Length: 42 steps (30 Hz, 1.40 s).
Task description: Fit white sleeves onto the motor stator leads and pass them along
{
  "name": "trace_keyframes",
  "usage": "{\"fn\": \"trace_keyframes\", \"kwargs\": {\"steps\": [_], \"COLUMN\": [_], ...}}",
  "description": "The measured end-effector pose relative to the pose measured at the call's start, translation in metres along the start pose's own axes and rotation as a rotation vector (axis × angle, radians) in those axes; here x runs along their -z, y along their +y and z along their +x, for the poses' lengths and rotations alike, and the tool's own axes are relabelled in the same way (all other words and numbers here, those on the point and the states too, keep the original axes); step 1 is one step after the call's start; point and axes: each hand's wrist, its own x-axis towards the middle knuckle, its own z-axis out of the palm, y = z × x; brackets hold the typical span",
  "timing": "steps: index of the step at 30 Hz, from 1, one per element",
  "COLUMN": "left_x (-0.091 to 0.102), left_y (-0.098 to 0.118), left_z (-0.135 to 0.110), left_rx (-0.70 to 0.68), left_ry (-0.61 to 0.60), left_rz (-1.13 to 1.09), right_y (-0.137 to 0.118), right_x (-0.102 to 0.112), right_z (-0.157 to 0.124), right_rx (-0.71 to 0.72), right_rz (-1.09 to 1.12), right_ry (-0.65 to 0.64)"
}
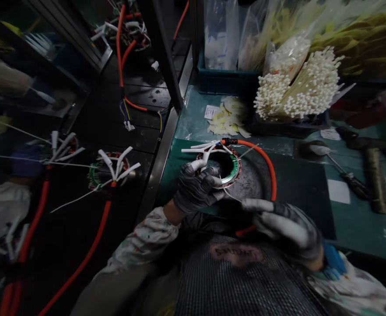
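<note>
In the head view my left hand [196,188], in a grey glove with pale fingertips, is closed on the near left rim of a motor stator [235,170]. The stator is a ring with copper windings and a green inner edge. White sleeved leads [193,150] stick out from its far left side, and an orange cable [273,169] loops round to the right. My right hand [286,224], gloved and slightly blurred, pinches the end of a thin white cord [232,195] that runs from the stator's near edge. A loose cord tail [248,151] sticks out on the far side.
Another stator [92,177] with an orange cable lies on the dark conveyor at left. Beside it a co-worker's blue-gloved hand [26,160] is at work. Bundled white-tipped cords [298,92], yellowish slips [229,116], a screwdriver [352,182] and a hammer [375,175] lie around the bench.
</note>
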Motion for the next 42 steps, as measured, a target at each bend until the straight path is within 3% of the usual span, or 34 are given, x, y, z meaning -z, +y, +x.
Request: {"fn": "trace_keyframes", "kwargs": {"steps": [3,6,10,12,16,18,21,27,31,34,36,39,42], "left_x": [0.006,0.009,0.003,0.000,-0.003,-0.003,-0.001,0.000,0.002,0.005,0.006,0.007,0.007], "left_y": [0.000,0.000,-0.001,-0.002,-0.004,-0.005,-0.005,-0.006,-0.005,-0.004,-0.003,-0.002,0.000], "left_z": [0.004,0.007,0.006,0.004,0.000,-0.001,-0.001,0.001,0.001,0.004,0.007,0.011,0.012], "left_rx": [0.001,0.005,0.023,0.030,0.025,0.030,0.042,0.011,0.025,0.019,0.010,0.045,0.071], "left_ry": [-0.012,-0.007,0.007,0.038,0.020,-0.002,0.006,-0.006,-0.003,-0.016,-0.030,-0.035,-0.030], "left_rz": [-0.041,-0.124,-0.175,-0.167,-0.171,-0.167,-0.150,-0.158,-0.127,-0.138,-0.181,-0.235,-0.264], "right_y": [0.014,0.018,0.007,0.001,-0.005,-0.009,-0.013,-0.010,-0.002,0.010,0.021,0.034,0.036], "right_x": [-0.011,-0.014,-0.016,-0.018,-0.015,-0.009,-0.001,-0.004,-0.008,-0.008,-0.007,-0.006,-0.008], "right_z": [0.031,0.060,0.081,0.087,0.091,0.091,0.089,0.086,0.085,0.081,0.076,0.069,0.065], "right_rx": [0.258,0.349,0.439,0.451,0.373,0.344,0.357,0.342,0.368,0.517,0.504,0.366,0.462], "right_rz": [-0.315,-0.494,-0.700,-0.607,-0.167,-0.079,-0.054,-0.055,-0.059,-0.105,-0.146,-0.156,-0.221], "right_ry": [0.162,0.299,0.286,0.217,0.183,0.077,-0.057,0.055,0.061,-0.053,-0.115,-0.024,-0.012]}}
